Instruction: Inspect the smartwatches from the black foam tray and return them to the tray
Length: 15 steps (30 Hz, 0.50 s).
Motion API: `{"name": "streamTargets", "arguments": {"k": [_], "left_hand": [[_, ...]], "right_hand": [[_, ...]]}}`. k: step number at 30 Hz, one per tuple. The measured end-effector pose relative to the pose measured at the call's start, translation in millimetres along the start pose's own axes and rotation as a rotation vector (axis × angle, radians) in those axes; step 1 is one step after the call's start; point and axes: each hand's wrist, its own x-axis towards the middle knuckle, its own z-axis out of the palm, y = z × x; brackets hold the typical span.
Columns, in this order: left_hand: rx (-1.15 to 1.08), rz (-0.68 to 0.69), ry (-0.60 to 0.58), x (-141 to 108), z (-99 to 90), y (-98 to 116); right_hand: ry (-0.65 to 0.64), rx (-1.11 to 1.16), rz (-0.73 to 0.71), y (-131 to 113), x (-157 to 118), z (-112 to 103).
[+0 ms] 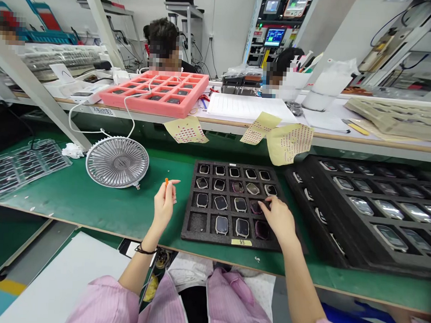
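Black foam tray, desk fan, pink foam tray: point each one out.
Black foam tray (212, 238): head view, front rim.
Desk fan (117, 162): head view, centre of the grille.
Pink foam tray (168, 107): head view, front rim.

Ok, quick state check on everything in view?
Left hand: raised, pinching small orange piece
Right hand: over black foam tray, touching watch case
black foam tray: bottom-left slot empty, others filled
Desk fan: lying face up, white cable attached
Pink foam tray: on upper shelf, cells holding dark items
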Motion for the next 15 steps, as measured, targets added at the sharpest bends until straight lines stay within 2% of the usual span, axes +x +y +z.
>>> {"name": "streamTargets", "arguments": {"k": [4,6,9,15], "left_hand": [[-0.053,0.045,-0.092,-11,11.3,-17],[-0.008,0.017,-0.133,-15,9.6,-29],[0.049,-0.04,-0.122,-18,1.4,-41],[0.095,-0.081,-0.064,-23,-8.1,-33]], "right_hand": [[-0.019,0.005,-0.004,-4,2,1],[-0.013,0.039,-0.028,-4,3,1],[0.033,0.069,-0.094,-5,1,-1],[-0.036,-0.002,-0.141,-19,2,-2]]}}
